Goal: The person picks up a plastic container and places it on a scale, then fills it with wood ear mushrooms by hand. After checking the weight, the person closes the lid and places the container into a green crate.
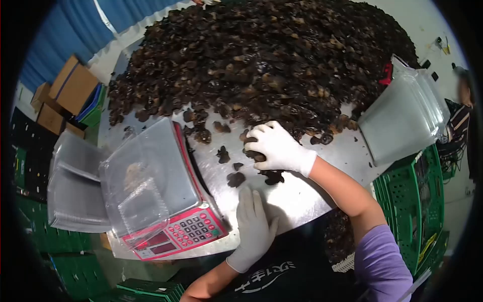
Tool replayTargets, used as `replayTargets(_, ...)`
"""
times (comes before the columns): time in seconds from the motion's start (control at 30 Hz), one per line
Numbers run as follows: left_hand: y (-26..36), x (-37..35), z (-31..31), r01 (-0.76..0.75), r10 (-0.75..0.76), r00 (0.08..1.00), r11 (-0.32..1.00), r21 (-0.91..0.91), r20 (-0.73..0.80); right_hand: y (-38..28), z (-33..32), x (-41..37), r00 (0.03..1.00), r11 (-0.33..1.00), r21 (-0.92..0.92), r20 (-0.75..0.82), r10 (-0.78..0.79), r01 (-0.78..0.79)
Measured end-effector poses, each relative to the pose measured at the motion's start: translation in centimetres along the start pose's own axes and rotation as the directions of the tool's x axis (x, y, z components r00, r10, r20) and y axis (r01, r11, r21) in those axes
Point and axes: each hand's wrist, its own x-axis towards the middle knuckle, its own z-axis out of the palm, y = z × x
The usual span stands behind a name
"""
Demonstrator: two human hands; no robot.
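My right hand (276, 146), in a white glove, has its fingers curled round a few dark brown pieces that look like wood ear mushrooms (254, 155). It is at the near edge of a big heap of the same glossy pieces (271, 65). My left hand (254, 226), gloved too, lies near the table's front edge with fingers stretched out and nothing in it. Just beyond its fingertips are a loose mushroom piece (235, 179) and another dark piece (271, 176). To its left stands a red and white digital scale (193, 230), bearing a clear plastic tray (146, 201).
The metal table (307, 196) carries everything. Stacked clear plastic containers stand at the left (75, 201) and the right (402, 116). Green crates (410, 201) flank the table. Cardboard boxes (74, 88) sit at the back left. Part of another person's hand (206, 2) shows behind the heap.
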Motion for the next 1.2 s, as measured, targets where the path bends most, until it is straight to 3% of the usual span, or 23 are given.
replayTargets(0.1, -0.1, 0.9, 0.6, 0.044, -0.044, 0.998, 0.999, -0.003, 0.04, 1.0, -1.7, -4.3, 0.996, 0.993, -0.083, -0.043, 0.077, -0.08)
replayTargets(0.23, -0.7, 1.1, 0.5, 0.012, -0.012, 0.999, 1.0, -0.015, 0.031, 0.8, -4.0, -8.4, 0.936, 0.957, 0.041, -0.204, 0.288, -0.286)
replayTargets(0.37, -1.3, 2.2, -0.4, 0.023, -0.02, 0.995, 0.999, 0.033, -0.101, 0.0, -3.8, -12.2, 0.726, 0.839, 0.192, -0.429, 0.538, -0.508)
replayTargets(0.43, -1.1, 3.4, -0.8, 0.194, -0.187, 0.98, 0.973, 0.121, -0.071, -1.5, -3.6, -13.5, 0.694, 0.822, 0.167, -0.461, 0.553, -0.544)
replayTargets(0.5, -1.3, 3.6, -0.4, 0.164, -0.158, 0.984, 0.984, 0.074, -0.084, -3.4, -3.0, -13.5, 0.702, 0.884, 0.196, -0.545, 0.458, -0.425)
replayTargets(0.57, -0.2, 3.2, -0.7, 0.146, -0.143, 0.988, 0.988, 0.044, -0.06, -5.2, -0.1, -13.8, 0.73, 0.88, 0.308, -0.493, 0.473, -0.362)
replayTargets(0.6, 0.1, 2.5, -0.3, 0.063, -0.053, 0.989, 0.995, 0.072, -0.135, -6.5, 0.0, -13.3, 0.755, 0.87, 0.307, -0.437, 0.489, -0.385)
replayTargets(0.63, 0.4, 2.0, -0.2, 0.065, -0.054, 0.989, 0.995, 0.08, -0.136, -7.4, -0.1, -12.5, 0.775, 0.86, 0.308, -0.381, 0.504, -0.407)
replayTargets(0.7, 1.3, 1.2, -0.8, 0.034, -0.038, 0.998, 0.997, -0.065, -0.059, -8.4, 0.1, -10.4, 0.754, 0.836, 0.329, -0.37, 0.543, -0.439)
replayTargets(0.77, 1.4, 0.8, -1.1, 0.021, -0.026, 0.998, 0.995, -0.093, -0.053, -8.4, 0.6, -10.1, 0.729, 0.808, 0.345, -0.357, 0.584, -0.478)
replayTargets(0.83, 0.9, 0.8, -1.2, 0.031, -0.042, 0.998, 0.962, -0.27, -0.035, -8.0, 1.8, -10.2, 0.831, 0.889, 0.249, -0.327, 0.45, -0.383)
replayTargets(0.9, 0.9, 1.4, -2.1, -0.008, -0.014, 0.996, 0.971, -0.237, -0.088, -8.8, 1.7, -10.9, 0.855, 0.894, 0.222, -0.274, 0.44, -0.389)
replayTargets(0.97, 0.8, 3.0, -2.9, 0.046, -0.071, 0.985, 0.986, -0.161, -0.158, -8.8, 1.8, -11.9, 0.933, 0.961, 0.162, -0.247, 0.26, -0.225)
replayTargets(1.0, 0.4, 4.1, -2.7, 0.028, -0.018, 0.968, 0.999, 0.037, -0.249, -9.0, 1.2, -12.2, 0.947, 0.95, 0.239, -0.199, 0.251, -0.202)
replayTargets(1.03, 0.0, 5.3, -2.6, 0.032, -0.021, 0.968, 0.999, 0.041, -0.251, -9.3, 0.5, -12.4, 0.948, 0.95, 0.242, -0.199, 0.247, -0.197)
replayTargets(1.1, -0.8, 7.9, -2.4, 0.202, -0.149, 0.978, 0.865, 0.459, -0.149, -9.6, -0.4, -12.9, 0.92, 0.942, 0.291, -0.295, 0.256, -0.169)
replayTargets(1.17, -1.3, 10.6, -2.1, 0.372, -0.409, 0.909, 0.705, 0.604, -0.082, -9.2, -1.1, -13.7, 0.889, 0.924, 0.305, -0.321, 0.327, -0.23)
replayTargets(1.2, -3.5, 10.8, -0.5, 0.378, -0.303, 0.925, 0.689, 0.618, -0.229, -8.9, -1.4, -14.2, 0.849, 0.9, 0.324, -0.345, 0.399, -0.291)
